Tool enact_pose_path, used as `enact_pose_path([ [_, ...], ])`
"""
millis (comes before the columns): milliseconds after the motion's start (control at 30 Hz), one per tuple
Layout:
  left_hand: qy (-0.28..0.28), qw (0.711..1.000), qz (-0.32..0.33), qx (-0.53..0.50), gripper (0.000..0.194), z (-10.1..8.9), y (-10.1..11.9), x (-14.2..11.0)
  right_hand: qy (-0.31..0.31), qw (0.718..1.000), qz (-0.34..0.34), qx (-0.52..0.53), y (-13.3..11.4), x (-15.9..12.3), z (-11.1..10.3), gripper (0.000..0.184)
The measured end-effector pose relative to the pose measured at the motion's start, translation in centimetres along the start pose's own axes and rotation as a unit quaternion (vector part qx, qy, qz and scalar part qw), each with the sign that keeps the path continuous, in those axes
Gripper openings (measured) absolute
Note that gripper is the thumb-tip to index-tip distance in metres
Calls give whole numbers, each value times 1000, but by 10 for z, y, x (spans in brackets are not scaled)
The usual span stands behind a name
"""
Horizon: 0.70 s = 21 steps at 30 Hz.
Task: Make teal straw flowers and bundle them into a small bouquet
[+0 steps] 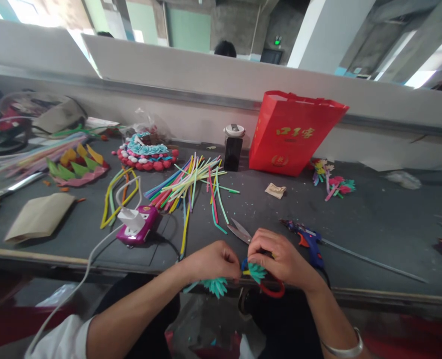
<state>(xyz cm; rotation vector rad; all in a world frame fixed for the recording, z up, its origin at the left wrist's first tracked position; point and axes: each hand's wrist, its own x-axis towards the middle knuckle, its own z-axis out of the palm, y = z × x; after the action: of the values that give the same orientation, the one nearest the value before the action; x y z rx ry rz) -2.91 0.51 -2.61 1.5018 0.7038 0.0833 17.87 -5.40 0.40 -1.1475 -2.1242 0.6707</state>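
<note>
My left hand (219, 262) is closed near the table's front edge, its fingers curled inward. A teal fringed flower (216, 286), apparently cut from a drinking straw, hangs beneath it. Close by on the right, my right hand (278, 257) is closed, with a second teal flower (257, 272) at its fingertips. A short yellow stem (245, 272) runs from that flower toward my left hand. Scissors (240, 231) lie under my right hand, blades pointing away; their red handle loop (275, 290) shows below the wrist side. My palms hide most of what the fingers grip.
A blue glue gun (310, 242) with a long glue stick lies right. Coloured straws (191, 182) are piled ahead, beside a purple power strip (137, 227). Behind stand a dark bottle (233, 152) and red bag (291, 134). Finished flowers (338, 185) lie farther right.
</note>
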Motion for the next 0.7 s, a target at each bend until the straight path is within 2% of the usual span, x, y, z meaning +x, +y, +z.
enact_pose_path([
  [200, 90, 993, 27, -69, 15, 2, 4, 4, 41, 995, -43, -76, -8, -3, 2, 9],
  [367, 130, 957, 48, -253, 10, -2, 9, 5, 60, 993, -49, -88, -12, -4, 5, 8],
  [467, 117, 934, 74, -330, 11, -7, 12, 3, 77, 994, -29, -67, -11, -4, 7, 9],
  [700, 25, 918, 119, -378, 14, -8, 12, -3, 124, 991, 40, -3, 1, 1, 16, 9],
])
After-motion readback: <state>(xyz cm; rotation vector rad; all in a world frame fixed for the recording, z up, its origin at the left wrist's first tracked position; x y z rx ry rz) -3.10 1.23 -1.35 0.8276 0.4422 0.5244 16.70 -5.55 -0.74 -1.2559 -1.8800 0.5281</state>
